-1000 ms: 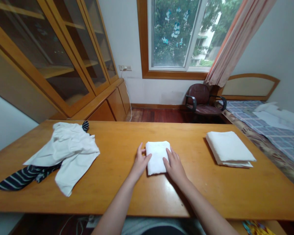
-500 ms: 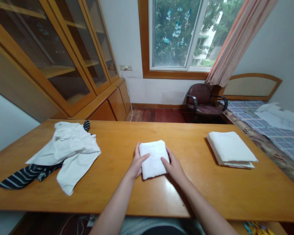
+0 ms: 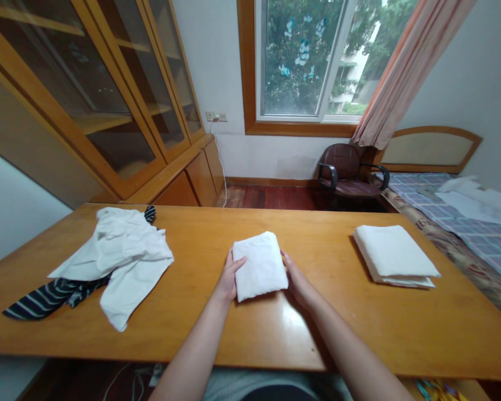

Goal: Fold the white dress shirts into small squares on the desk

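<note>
A small square of folded white cloth is held just in front of me over the wooden table, slightly tilted. My left hand grips its left edge, the thumb lying on top and the fingers hidden behind and below. On the opposite side my right hand holds the right edge, its thumb no longer on the top face and its fingers partly hidden. Further right lies a larger folded white cloth. To the left a crumpled white garment rests over a black-and-white striped cloth.
The wooden table spans the view. A glass-door cabinet stands at the left, with a maroon armchair beyond the table and a bed at the right. An open drawer with colourful items shows below the front edge.
The small folded cloth has turned a little and shifted slightly left and up. My right thumb has slid off its top to the right edge. The other cloths stay put.
</note>
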`<control>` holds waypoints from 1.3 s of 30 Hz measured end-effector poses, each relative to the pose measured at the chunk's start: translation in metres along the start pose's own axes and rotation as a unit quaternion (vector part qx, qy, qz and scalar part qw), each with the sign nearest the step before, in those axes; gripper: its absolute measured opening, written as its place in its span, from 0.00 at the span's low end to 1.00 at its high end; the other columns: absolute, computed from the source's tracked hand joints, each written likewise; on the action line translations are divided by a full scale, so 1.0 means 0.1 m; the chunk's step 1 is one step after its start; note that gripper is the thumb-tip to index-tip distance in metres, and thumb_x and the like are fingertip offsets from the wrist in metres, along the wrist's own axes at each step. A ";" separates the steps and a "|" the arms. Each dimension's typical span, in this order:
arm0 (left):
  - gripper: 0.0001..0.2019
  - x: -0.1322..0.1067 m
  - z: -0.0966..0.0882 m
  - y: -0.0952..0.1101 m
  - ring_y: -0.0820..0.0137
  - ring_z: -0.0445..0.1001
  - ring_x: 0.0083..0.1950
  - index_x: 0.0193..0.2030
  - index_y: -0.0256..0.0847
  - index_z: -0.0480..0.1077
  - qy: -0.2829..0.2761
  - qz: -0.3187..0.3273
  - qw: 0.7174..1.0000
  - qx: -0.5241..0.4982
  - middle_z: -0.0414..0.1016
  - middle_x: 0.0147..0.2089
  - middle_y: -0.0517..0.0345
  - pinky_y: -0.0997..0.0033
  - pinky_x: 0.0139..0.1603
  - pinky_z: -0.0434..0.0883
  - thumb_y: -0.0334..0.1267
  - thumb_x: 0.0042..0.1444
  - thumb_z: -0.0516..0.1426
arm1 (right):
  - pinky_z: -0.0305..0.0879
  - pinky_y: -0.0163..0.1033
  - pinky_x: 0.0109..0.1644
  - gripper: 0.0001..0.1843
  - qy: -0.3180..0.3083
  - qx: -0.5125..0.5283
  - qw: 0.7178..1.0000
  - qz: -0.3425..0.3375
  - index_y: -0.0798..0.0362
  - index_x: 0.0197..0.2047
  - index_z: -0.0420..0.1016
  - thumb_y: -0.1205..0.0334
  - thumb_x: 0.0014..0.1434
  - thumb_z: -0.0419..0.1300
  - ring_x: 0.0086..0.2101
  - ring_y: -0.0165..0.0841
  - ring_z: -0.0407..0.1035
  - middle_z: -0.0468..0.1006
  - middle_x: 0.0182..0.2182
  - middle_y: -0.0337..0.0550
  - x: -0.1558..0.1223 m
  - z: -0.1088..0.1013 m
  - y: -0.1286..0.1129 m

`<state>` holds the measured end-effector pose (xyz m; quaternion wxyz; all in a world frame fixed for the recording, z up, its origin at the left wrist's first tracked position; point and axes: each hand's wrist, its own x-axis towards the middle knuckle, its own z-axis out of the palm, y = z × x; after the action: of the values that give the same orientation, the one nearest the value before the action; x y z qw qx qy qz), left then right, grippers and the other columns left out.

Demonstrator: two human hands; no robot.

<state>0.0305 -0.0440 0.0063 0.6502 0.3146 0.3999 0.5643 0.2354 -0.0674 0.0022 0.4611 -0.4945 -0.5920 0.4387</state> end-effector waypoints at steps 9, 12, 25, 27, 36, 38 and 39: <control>0.44 -0.04 0.11 -0.13 0.57 0.66 0.68 0.73 0.54 0.43 0.013 0.071 0.992 0.108 0.57 0.73 0.47 0.58 0.63 0.71 0.45 0.55 0.64 | 0.72 0.56 0.55 0.40 -0.003 0.175 0.983 0.056 0.51 0.65 0.64 0.46 0.53 0.69 0.53 0.50 0.73 0.76 0.57 0.55 -0.03 0.01 -0.05; 0.43 -0.02 0.10 -0.15 0.58 0.65 0.69 0.74 0.54 0.43 0.014 0.079 0.989 0.126 0.57 0.73 0.48 0.58 0.63 0.71 0.47 0.58 0.62 | 0.70 0.58 0.57 0.39 0.008 0.180 0.983 0.039 0.50 0.64 0.64 0.48 0.53 0.68 0.55 0.50 0.72 0.75 0.58 0.55 -0.04 0.02 0.00; 0.32 0.04 0.06 -0.15 0.58 0.71 0.64 0.70 0.51 0.53 0.015 0.019 0.999 0.036 0.67 0.68 0.48 0.54 0.62 0.72 0.49 0.61 0.59 | 0.67 0.56 0.61 0.39 0.042 0.104 0.993 0.019 0.50 0.72 0.47 0.48 0.64 0.57 0.61 0.45 0.66 0.65 0.66 0.55 -0.07 0.04 0.10; 0.34 0.02 0.08 -0.15 0.57 0.71 0.64 0.68 0.48 0.55 -0.017 0.014 0.999 0.032 0.69 0.66 0.46 0.52 0.63 0.71 0.48 0.58 0.62 | 0.67 0.56 0.62 0.38 0.055 0.104 0.993 0.020 0.50 0.72 0.46 0.47 0.65 0.55 0.61 0.45 0.65 0.64 0.66 0.55 -0.08 0.05 0.13; 0.36 -0.01 0.14 -0.11 0.54 0.69 0.65 0.65 0.43 0.60 -0.042 0.004 0.999 0.000 0.69 0.65 0.43 0.51 0.67 0.66 0.45 0.51 0.68 | 0.60 0.55 0.66 0.41 0.094 0.244 0.964 0.054 0.46 0.71 0.53 0.47 0.61 0.63 0.62 0.44 0.63 0.67 0.65 0.49 -0.09 0.07 0.15; 0.35 -0.01 0.13 -0.12 0.54 0.70 0.65 0.65 0.43 0.60 -0.038 0.002 0.999 -0.011 0.70 0.64 0.43 0.52 0.67 0.66 0.45 0.52 0.67 | 0.59 0.55 0.67 0.42 0.094 0.264 0.958 0.060 0.45 0.71 0.53 0.48 0.60 0.65 0.62 0.44 0.63 0.67 0.65 0.48 -0.09 0.07 0.15; 0.35 -0.01 0.13 -0.12 0.55 0.70 0.65 0.65 0.43 0.60 -0.035 0.000 0.999 -0.013 0.71 0.64 0.43 0.52 0.66 0.66 0.45 0.53 0.67 | 0.58 0.56 0.67 0.42 0.095 0.267 0.957 0.062 0.45 0.72 0.52 0.48 0.59 0.65 0.63 0.44 0.63 0.67 0.65 0.48 -0.09 0.07 0.15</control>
<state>0.0475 -0.0463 0.0025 0.6681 0.3255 0.3691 0.5581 0.2318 -0.0747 -0.0153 0.6024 -0.4281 -0.3749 0.5598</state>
